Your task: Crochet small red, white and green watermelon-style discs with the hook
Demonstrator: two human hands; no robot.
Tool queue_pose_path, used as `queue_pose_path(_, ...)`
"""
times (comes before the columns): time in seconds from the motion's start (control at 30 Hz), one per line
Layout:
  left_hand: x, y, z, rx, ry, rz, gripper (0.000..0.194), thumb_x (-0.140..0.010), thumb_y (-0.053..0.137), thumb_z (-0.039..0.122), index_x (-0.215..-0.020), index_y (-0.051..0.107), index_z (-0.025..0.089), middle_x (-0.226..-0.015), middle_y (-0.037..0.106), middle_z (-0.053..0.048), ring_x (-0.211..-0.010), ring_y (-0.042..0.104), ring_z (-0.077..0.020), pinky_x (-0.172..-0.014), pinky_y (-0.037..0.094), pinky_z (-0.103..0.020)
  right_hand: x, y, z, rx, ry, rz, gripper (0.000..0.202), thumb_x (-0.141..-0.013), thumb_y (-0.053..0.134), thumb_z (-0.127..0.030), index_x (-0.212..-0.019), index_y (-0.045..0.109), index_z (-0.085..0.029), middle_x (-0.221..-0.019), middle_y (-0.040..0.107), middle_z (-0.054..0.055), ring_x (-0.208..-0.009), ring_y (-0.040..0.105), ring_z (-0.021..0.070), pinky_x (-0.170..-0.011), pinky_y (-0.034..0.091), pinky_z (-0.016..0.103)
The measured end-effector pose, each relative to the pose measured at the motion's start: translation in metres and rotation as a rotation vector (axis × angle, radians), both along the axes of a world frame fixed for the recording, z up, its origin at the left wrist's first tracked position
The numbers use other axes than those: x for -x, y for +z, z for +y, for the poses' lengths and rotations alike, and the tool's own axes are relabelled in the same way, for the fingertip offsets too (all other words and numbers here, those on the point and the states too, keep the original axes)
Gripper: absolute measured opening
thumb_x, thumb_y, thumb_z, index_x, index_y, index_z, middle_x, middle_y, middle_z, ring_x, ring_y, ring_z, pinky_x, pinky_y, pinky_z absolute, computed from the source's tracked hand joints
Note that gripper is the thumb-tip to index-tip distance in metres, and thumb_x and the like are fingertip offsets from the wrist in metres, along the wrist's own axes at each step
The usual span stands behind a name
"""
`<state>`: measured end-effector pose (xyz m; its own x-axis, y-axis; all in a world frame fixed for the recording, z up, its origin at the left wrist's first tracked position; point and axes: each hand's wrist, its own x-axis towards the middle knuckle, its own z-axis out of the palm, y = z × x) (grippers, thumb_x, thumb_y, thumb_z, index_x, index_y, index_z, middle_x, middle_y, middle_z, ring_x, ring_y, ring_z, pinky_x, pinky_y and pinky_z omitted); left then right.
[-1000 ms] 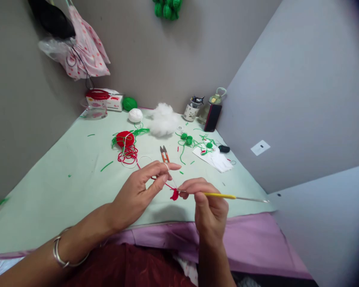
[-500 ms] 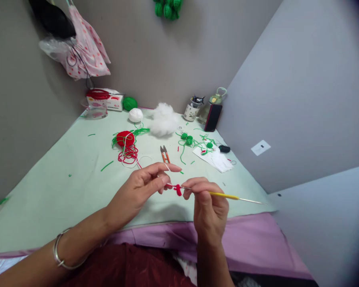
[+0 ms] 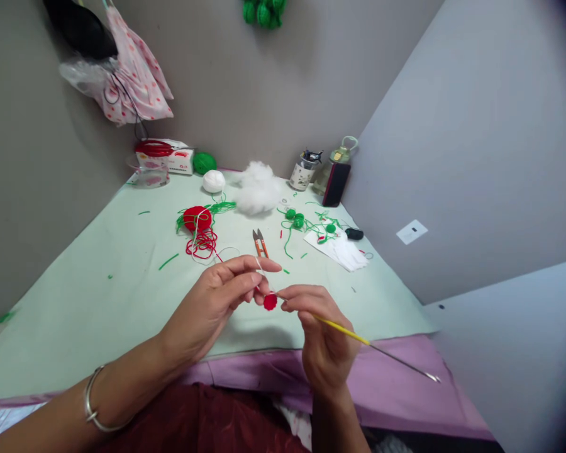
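Note:
My left hand (image 3: 202, 302) pinches the edge of a small round red crochet piece (image 3: 270, 301) between thumb and fingers. Its index finger is stretched out, with a strand of white yarn (image 3: 260, 267) running over it down to the piece. In my right hand (image 3: 323, 333) is a crochet hook (image 3: 342, 329) with a yellow grip, held like a pen. The hook's working tip is at the top of the red piece; its other metal end slants down to the right. Just beyond my left fingertips lie orange-handled thread snips (image 3: 261, 244).
A red yarn ball (image 3: 197, 219) with loose strands lies left of centre, a white yarn ball (image 3: 214, 182) behind it. Fluffy white stuffing (image 3: 257, 189) sits at the back. Green crochet bits (image 3: 299, 221), white paper (image 3: 342, 253) and a propped phone (image 3: 336, 185) are at the right.
The red piece has turned to show its round flat face and shifted slightly left. My right hand has tilted the hook, so its rear end points lower.

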<state>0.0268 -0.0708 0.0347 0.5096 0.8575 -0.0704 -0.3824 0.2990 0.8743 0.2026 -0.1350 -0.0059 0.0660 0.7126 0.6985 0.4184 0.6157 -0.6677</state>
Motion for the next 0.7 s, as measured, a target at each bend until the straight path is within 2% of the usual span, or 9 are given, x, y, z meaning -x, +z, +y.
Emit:
queue_pose_path(0.1, 0.000, -0.002, 0.000, 0.062, -0.043, -0.033, 0.018, -0.096, 0.070, 0.028, -0.109, 0.078, 0.018, -0.069, 0.062, 0.002, -0.064, 0.054, -0.0103, -0.071, 0.046, -0.025, 0.003, -0.003, -0.001, -0.064, -0.001, -0.040, 0.032, -0.101, 0.053, -0.006, -0.115, 0.072, -0.027, -0.104, 0.079, 0.005, -0.098, 0.074, 0.0194, -0.083, 0.062, 0.037)
queue_pose_path(0.17, 0.002, -0.003, 0.001, 0.023, -0.054, 0.002, 0.022, -0.097, 0.069, 0.029, -0.115, 0.076, 0.020, -0.072, 0.059, 0.004, -0.064, 0.054, -0.0095, -0.071, 0.047, -0.025, 0.004, -0.006, -0.002, -0.099, -0.013, -0.065, 0.035, -0.099, 0.054, -0.003, -0.120, 0.071, -0.026, -0.109, 0.079, 0.006, -0.101, 0.074, 0.0190, -0.083, 0.062, 0.036)
queue_pose_path(0.33, 0.013, 0.001, 0.008, -0.296, -0.069, 0.228, 0.028, -0.092, 0.073, 0.024, -0.121, 0.073, 0.025, -0.100, 0.061, 0.001, -0.076, 0.057, -0.0101, -0.077, 0.049, -0.027, 0.007, -0.006, -0.003, -0.120, -0.060, -0.078, 0.034, -0.100, 0.054, -0.006, -0.120, 0.071, -0.027, -0.110, 0.078, 0.006, -0.099, 0.075, 0.0194, -0.080, 0.064, 0.037)
queue_pose_path(0.47, 0.019, 0.006, 0.010, -0.444, -0.097, 0.380, 0.033, -0.094, 0.065, 0.019, -0.126, 0.071, 0.023, -0.103, 0.065, -0.001, -0.075, 0.057, -0.0119, -0.077, 0.051, -0.029, 0.008, -0.008, -0.003, -0.137, -0.057, -0.053, 0.031, -0.101, 0.056, -0.010, -0.122, 0.071, -0.028, -0.112, 0.078, 0.007, -0.098, 0.076, 0.0201, -0.079, 0.064, 0.037)
queue_pose_path(0.63, 0.015, 0.007, 0.008, -0.430, -0.159, 0.375, 0.038, -0.095, 0.069, 0.029, -0.132, 0.068, 0.021, -0.090, 0.066, 0.000, -0.079, 0.060, -0.0151, -0.078, 0.052, -0.031, 0.007, -0.014, -0.003, -0.157, -0.043, -0.026, 0.031, -0.102, 0.056, -0.012, -0.122, 0.072, -0.029, -0.114, 0.079, 0.007, -0.098, 0.076, 0.0202, -0.078, 0.064, 0.036)
queue_pose_path(0.7, 0.013, 0.007, 0.007, -0.407, -0.129, 0.371, 0.039, -0.092, 0.073, 0.028, -0.129, 0.070, 0.021, -0.087, 0.066, 0.000, -0.077, 0.059, -0.0150, -0.077, 0.052, -0.031, 0.007, -0.015, -0.002, -0.159, -0.060, -0.034, 0.030, -0.102, 0.057, -0.013, -0.122, 0.073, -0.030, -0.113, 0.079, 0.007, -0.097, 0.076, 0.0205, -0.076, 0.064, 0.037)
